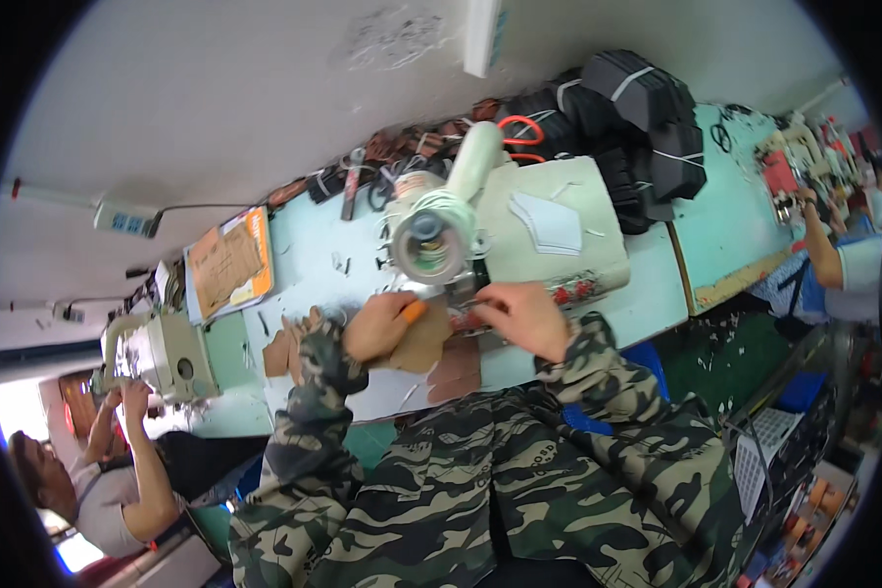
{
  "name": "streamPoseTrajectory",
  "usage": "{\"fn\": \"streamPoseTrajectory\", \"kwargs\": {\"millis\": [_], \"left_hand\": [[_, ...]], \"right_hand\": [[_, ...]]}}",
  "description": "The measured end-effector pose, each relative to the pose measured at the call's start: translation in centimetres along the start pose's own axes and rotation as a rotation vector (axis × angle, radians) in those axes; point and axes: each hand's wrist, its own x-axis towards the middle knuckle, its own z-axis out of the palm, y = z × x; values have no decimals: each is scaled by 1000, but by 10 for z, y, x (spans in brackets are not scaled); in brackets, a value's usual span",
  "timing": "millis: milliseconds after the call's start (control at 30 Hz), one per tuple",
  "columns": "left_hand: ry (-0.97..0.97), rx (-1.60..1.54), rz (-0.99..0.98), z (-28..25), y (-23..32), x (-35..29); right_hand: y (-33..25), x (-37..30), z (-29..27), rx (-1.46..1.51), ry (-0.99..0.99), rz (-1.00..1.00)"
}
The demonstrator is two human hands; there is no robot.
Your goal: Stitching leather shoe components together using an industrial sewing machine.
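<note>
A cream sewing machine [472,162], with a coil of pale thread and a round grey part on top, stands on the table in front of me. My left hand [377,328] has an orange cover on one finger. Its closed fingers hold a flat tan piece [414,351] at the near side of the machine head. My right hand [531,318] is pinched beside the machine's needle area; what lies between its fingertips is too small to tell. Brown flat pieces [456,372] lie at the table's near edge, below the machine head.
White cut pieces [549,223] rest on the machine bed. Behind it are black bundles [647,108] and orange-handled scissors [522,129]. A hammer-like tool [353,184] lies behind left; a folder with brown paper [230,265] lies further left. Other people work at the left [118,500] and right [853,269].
</note>
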Motion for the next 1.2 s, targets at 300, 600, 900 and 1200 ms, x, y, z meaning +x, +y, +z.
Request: {"fn": "streamPoseTrajectory", "kwargs": {"millis": [300,600,900,1200], "left_hand": [[-257,-383,26,-9,-29,14],[48,-152,177,-2,-6,29],[-28,-340,-27,-5,-21,5],[245,36,119,17,-20,18]], "right_hand": [[18,22,-9,-482,-86,-262],[22,28,-59,216,-438,-250],[30,24,-55,-152,-268,-310],[23,10,-41,-342,72,-199]]}}
